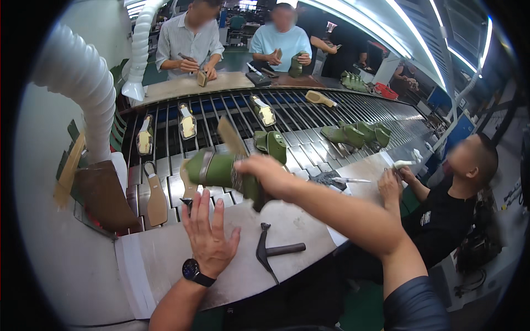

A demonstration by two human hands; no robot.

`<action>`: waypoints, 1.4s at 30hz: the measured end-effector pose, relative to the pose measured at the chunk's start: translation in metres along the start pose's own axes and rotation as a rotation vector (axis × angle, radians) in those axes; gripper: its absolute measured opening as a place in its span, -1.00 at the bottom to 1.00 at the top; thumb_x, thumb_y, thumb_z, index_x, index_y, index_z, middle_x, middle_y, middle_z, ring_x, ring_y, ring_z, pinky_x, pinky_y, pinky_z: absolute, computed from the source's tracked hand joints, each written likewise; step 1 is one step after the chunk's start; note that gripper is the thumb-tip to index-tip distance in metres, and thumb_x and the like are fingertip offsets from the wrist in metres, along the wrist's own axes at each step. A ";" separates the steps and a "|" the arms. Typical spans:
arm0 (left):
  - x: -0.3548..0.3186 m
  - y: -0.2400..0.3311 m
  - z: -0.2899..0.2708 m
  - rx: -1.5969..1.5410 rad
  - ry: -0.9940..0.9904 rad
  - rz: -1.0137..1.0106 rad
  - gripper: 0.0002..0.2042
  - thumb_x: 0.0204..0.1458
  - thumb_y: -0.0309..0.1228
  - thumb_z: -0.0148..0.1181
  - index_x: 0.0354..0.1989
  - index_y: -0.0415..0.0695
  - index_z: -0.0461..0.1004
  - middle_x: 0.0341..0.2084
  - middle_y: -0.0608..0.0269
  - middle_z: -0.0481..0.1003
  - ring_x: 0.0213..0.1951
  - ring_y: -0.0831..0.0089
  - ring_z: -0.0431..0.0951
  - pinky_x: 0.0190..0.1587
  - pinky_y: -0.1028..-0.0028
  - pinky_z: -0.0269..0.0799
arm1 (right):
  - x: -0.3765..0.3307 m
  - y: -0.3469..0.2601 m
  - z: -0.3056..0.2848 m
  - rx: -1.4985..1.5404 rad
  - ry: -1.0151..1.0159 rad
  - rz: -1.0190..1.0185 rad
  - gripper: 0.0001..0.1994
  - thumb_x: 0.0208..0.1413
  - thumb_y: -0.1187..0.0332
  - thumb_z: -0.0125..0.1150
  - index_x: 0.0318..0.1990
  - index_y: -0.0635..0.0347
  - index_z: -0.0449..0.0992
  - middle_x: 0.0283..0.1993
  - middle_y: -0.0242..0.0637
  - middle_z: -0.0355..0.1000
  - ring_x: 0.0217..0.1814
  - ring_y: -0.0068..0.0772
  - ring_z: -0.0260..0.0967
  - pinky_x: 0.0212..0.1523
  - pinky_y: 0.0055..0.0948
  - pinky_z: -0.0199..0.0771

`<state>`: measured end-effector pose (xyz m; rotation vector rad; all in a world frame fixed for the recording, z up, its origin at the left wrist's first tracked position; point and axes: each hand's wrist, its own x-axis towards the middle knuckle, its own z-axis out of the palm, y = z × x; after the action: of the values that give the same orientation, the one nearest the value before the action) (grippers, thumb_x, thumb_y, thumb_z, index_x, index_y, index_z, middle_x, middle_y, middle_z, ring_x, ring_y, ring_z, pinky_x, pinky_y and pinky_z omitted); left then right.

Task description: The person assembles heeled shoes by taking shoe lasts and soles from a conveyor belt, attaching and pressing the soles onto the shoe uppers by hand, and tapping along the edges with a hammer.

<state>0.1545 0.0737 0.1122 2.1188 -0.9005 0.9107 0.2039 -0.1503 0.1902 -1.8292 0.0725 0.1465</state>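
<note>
My right hand [269,174] grips a green high-heeled shoe [218,168] on its last and holds it above the slatted conveyor belt [309,140], tan sole and heel pointing up. My left hand [208,234], with a black watch on the wrist, hovers flat and open over the grey workbench [160,259], fingers spread just below the shoe. A black hammer [270,251] lies on the bench to the right of my left hand.
More green shoes [356,134] and tan insoles [156,199] ride the belt. A white flexible duct [83,83] hangs at the left. A seated person in black [441,209] works at my right; two people [190,41] work across the belt.
</note>
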 end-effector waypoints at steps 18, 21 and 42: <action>-0.158 -0.048 -0.118 -1.065 0.111 -0.970 -0.49 0.28 -0.24 0.26 0.28 -0.29 0.36 0.06 0.17 0.54 0.04 0.40 0.57 0.16 0.36 0.49 | -0.118 0.135 0.120 -0.256 0.453 -0.234 -0.52 0.17 0.29 0.43 0.15 0.39 0.49 -0.35 0.03 0.59 -0.43 -0.10 0.61 -0.30 -0.17 0.59; -0.151 -0.048 -0.113 -1.072 0.132 -1.049 -0.51 0.29 -0.21 0.25 0.25 -0.30 0.39 0.00 0.21 0.57 -0.05 0.45 0.59 0.07 0.42 0.52 | -0.099 0.137 0.100 -0.480 0.670 -0.464 -0.50 0.17 0.33 0.41 0.20 0.38 0.46 -0.08 0.03 0.58 -0.13 -0.07 0.61 -0.11 -0.23 0.59; -0.075 0.001 -0.109 -1.143 0.150 -0.631 -0.52 0.12 -0.33 0.35 0.18 -0.32 0.47 0.00 0.13 0.61 0.00 0.42 0.60 0.09 0.43 0.48 | -0.156 0.118 0.129 -0.302 0.420 -0.565 -0.81 0.20 0.40 0.39 -0.18 0.36 0.56 -0.06 0.03 0.56 -0.03 -0.09 0.57 0.04 -0.28 0.53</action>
<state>0.0776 0.1813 0.1127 1.1590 -0.4201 0.1137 0.0267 -0.0613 0.0660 -2.0825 -0.1827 -0.6560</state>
